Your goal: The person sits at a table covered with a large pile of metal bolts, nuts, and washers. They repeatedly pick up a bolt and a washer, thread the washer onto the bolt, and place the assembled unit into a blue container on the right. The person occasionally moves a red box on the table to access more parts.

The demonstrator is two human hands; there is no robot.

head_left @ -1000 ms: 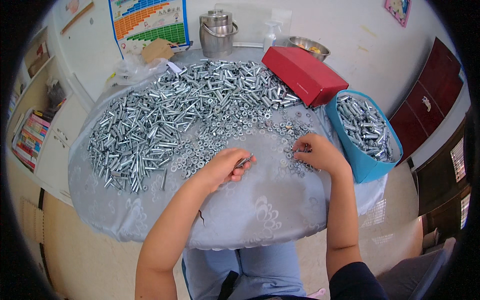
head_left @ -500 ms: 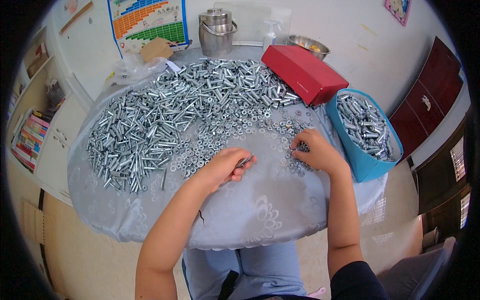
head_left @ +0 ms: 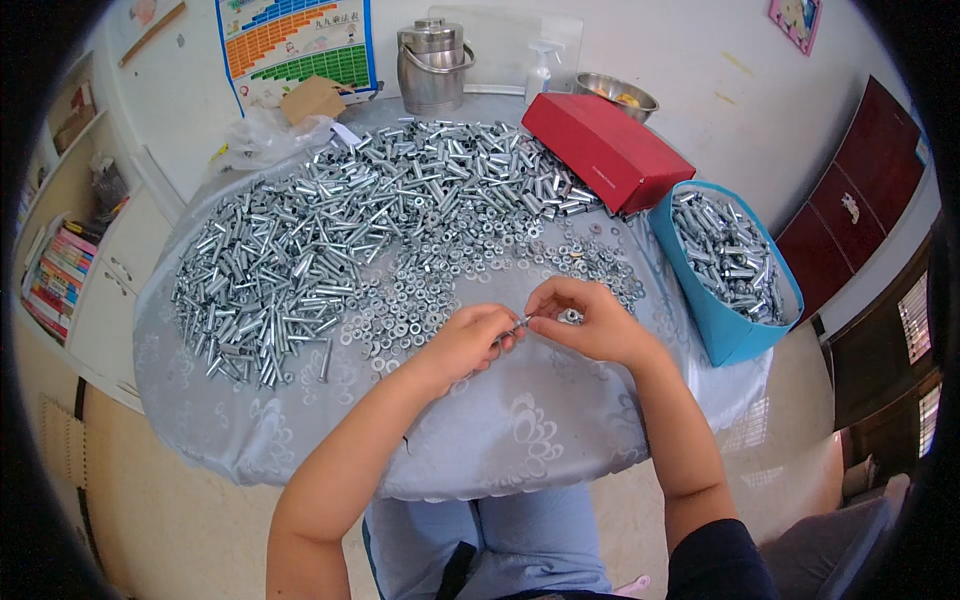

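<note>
Item: one small bolt, pinched between your two hands.
Long axis runs hand to hand; your left hand closed on its shank, right hand fingertips at its tip (washers lie just beyond your left).

Both forearms are bare from wrist to elbow, and the left hand and right hand wear no gloves, rings or watch. A dark navy short sleeve covers the right upper arm. The 2 legs are in light blue trousers
</note>
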